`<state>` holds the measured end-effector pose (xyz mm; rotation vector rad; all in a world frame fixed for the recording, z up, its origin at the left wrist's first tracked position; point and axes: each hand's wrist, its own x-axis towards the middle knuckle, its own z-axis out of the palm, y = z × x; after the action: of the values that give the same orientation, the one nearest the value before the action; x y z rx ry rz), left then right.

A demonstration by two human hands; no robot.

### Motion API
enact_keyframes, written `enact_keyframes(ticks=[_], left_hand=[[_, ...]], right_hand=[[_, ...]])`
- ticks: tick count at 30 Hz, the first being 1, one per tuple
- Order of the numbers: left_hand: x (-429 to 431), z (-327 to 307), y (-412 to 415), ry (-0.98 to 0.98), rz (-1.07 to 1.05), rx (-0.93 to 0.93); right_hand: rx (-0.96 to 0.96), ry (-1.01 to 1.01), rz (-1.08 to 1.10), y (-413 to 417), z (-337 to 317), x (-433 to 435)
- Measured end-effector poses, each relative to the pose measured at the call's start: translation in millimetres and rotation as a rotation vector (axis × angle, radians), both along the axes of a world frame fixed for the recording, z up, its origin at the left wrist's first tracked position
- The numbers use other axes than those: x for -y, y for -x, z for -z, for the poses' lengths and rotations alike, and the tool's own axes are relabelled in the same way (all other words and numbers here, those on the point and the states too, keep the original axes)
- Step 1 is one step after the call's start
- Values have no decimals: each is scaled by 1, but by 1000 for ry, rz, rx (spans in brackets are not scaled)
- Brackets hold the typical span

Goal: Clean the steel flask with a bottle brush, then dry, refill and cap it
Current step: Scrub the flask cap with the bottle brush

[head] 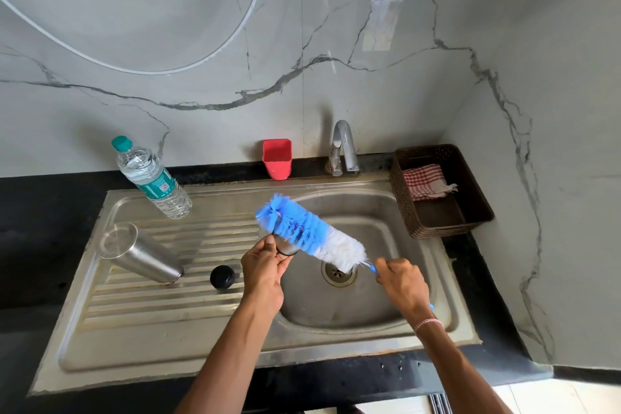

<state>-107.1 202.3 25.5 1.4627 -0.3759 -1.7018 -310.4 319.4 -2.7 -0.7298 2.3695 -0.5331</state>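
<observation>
The steel flask [139, 254] stands upside down and tilted on the sink's ribbed drainboard [161, 309], left of my hands. Beside it sits a small black cap piece [222, 277]. My left hand [265, 271] pinches a small round steel lid part with a black rim [287, 249] over the left edge of the basin. My right hand [401, 284] grips the blue handle of the bottle brush [311, 234], whose blue and white bristles lie against that lid part.
A plastic water bottle [151, 178] with a green cap stands at the back left of the drainboard. A red cup [277, 158] and the tap [342, 148] stand behind the basin [363, 309]. A brown basket [440, 192] holding a checked cloth [425, 182] sits at the right.
</observation>
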Motion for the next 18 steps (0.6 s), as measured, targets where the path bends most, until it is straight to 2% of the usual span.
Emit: enact_keyframes(ticks=[5,12,18], left_hand=[[11,-1,-16,-29,-81,-7],[-9,4,13,-8,65,36],[9,2,-15,-46,-74,-20]], right_hand=[[24,-29,20,18,9,-38],[67,46,19,-10,-9,12],[111,-27,26,7,17,-35]])
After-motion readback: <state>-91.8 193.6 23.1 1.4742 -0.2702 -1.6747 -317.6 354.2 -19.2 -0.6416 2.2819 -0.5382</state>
